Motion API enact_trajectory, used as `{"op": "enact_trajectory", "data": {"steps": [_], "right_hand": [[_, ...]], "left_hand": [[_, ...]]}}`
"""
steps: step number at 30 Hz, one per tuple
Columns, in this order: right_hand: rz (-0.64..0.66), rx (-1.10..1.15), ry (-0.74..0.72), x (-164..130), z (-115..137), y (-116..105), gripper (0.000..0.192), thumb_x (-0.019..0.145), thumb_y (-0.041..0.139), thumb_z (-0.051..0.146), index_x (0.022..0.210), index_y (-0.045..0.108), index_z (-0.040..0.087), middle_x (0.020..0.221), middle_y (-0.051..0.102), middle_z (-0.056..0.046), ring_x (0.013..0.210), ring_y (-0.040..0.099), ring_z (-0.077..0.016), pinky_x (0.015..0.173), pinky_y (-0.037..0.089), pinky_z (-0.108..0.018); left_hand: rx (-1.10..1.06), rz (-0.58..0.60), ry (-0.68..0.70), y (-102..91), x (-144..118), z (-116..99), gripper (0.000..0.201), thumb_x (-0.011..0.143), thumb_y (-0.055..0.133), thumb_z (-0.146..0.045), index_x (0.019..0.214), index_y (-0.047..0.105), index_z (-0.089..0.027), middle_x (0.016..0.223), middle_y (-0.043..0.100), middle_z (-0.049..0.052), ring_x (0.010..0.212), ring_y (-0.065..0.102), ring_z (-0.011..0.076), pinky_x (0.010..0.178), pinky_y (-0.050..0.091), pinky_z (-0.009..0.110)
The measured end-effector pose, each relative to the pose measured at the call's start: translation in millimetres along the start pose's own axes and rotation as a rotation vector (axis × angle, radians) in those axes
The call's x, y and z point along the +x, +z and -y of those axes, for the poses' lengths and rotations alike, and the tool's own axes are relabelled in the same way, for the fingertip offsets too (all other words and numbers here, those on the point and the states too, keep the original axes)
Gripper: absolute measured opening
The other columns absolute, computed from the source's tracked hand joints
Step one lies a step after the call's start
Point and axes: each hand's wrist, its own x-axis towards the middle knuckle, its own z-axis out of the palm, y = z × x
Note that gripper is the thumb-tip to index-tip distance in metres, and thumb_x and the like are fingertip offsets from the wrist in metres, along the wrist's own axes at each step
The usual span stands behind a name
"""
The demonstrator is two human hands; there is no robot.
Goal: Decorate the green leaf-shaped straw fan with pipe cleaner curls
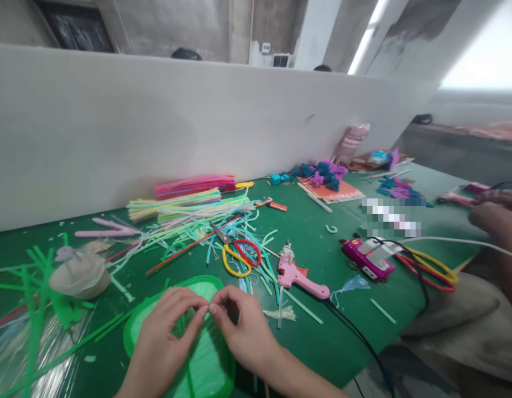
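Note:
Thumb and forefinger of my left hand (171, 331) are pinched together, and their tips meet those of my right hand (239, 320), pinched the same way. Whatever lies between the fingertips is too small to make out. Under both hands is a bright green, rounded, flat piece (212, 359) with a raised rim, partly covered by them. Beyond my hands lie scissors (235, 257) with one yellow and one red handle. To the right, a pink glue gun (299, 273) rests on the green table (289, 345), its black cord trailing toward the front edge.
Bundles of coloured strips (177, 207) lie along the white partition (156, 121). At left are a small bowl-like container (79, 273) and loose green strips (34, 304). A purple power strip (367, 260) sits at right with cords. Another person's hand (494, 213) is at the far right.

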Motion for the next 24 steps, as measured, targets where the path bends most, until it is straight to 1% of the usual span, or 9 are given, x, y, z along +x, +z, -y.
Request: {"op": "enact_trajectory", "data": {"steps": [5,8,10,12,14,17,20,22,24], "right_hand": [[-0.006,-0.012,0.022,1,-4,9,0.012,0.086,0.057,0.023,0.080,0.064,0.015,0.075,0.067,-0.004,0.069,0.059,-0.0157,0.065,0.048,-0.027],[0.016,-0.082,-0.021,-1,2,1,0.010,0.087,0.056,0.022,0.086,0.065,0.016,0.081,0.069,-0.005,0.073,0.063,-0.0163,0.068,0.050,-0.027],[-0.001,-0.232,-0.110,-7,6,-23,0.015,0.087,0.056,0.023,0.099,0.064,0.018,0.093,0.070,-0.007,0.081,0.065,-0.0183,0.074,0.052,-0.030],[-0.136,-0.520,-0.190,-15,4,-61,0.027,0.089,0.053,0.025,0.115,0.060,0.020,0.109,0.067,-0.011,0.095,0.063,-0.0236,0.085,0.051,-0.039],[-0.214,-0.818,-0.126,-20,-5,-103,0.035,0.087,0.052,0.025,0.121,0.057,0.019,0.119,0.063,-0.014,0.107,0.059,-0.0294,0.092,0.048,-0.046],[-0.129,-1.170,-0.074,-17,-30,-149,0.041,0.076,0.057,0.021,0.116,0.061,0.013,0.116,0.064,-0.019,0.110,0.056,-0.0374,0.094,0.046,-0.053],[-0.033,-1.243,-0.064,-8,-55,-159,0.041,0.077,0.050,0.017,0.116,0.061,0.010,0.112,0.066,-0.017,0.105,0.060,-0.0322,0.092,0.049,-0.046],[-0.059,-1.246,-0.016,-4,-63,-157,0.038,0.079,0.047,0.019,0.113,0.061,0.009,0.106,0.067,-0.017,0.098,0.064,-0.0301,0.087,0.052,-0.042],[-0.145,-1.252,0.030,-5,-64,-157,0.037,0.079,0.048,0.026,0.109,0.061,0.009,0.103,0.069,-0.018,0.091,0.067,-0.0306,0.079,0.054,-0.041]], "left_hand": [[0.103,-0.068,0.090,10.6,-8,-2,0.004,0.090,0.059,-0.022,0.087,0.061,-0.022,0.087,0.066,0.004,0.089,0.058,0.0207,0.082,0.045,0.032],[0.136,-0.076,0.062,11.8,-9,1,0.008,0.093,0.053,-0.025,0.087,0.057,-0.022,0.087,0.063,0.005,0.089,0.057,0.0212,0.082,0.045,0.033],[0.136,-0.106,-0.021,7.5,-8,7,0.014,0.094,0.048,-0.031,0.089,0.057,-0.021,0.090,0.062,0.006,0.090,0.058,0.0223,0.081,0.046,0.034],[0.127,-0.151,-0.161,0.0,-6,16,0.021,0.095,0.045,-0.039,0.094,0.057,-0.022,0.093,0.064,0.006,0.089,0.061,0.0225,0.078,0.048,0.034],[0.104,-0.154,-0.353,-8.2,-5,27,0.026,0.094,0.044,-0.046,0.095,0.057,-0.023,0.089,0.066,0.003,0.078,0.063,0.0207,0.068,0.049,0.030],[0.036,-0.183,-0.490,-17.9,-3,43,0.030,0.089,0.049,-0.051,0.098,0.059,-0.023,0.089,0.070,0.002,0.084,0.066,0.0217,0.071,0.050,0.030],[0.040,-0.165,-0.557,-24.3,0,54,0.033,0.086,0.051,-0.050,0.101,0.063,-0.023,0.093,0.072,0.003,0.088,0.067,0.0231,0.079,0.048,0.033],[0.069,-0.121,-0.577,-28.1,2,59,0.032,0.086,0.050,-0.050,0.095,0.066,-0.024,0.094,0.073,0.003,0.086,0.065,0.0235,0.080,0.047,0.034],[0.073,-0.084,-0.571,-31.2,3,63,0.031,0.086,0.049,-0.049,0.090,0.066,-0.024,0.093,0.072,0.003,0.086,0.064,0.0237,0.078,0.046,0.034]]}}
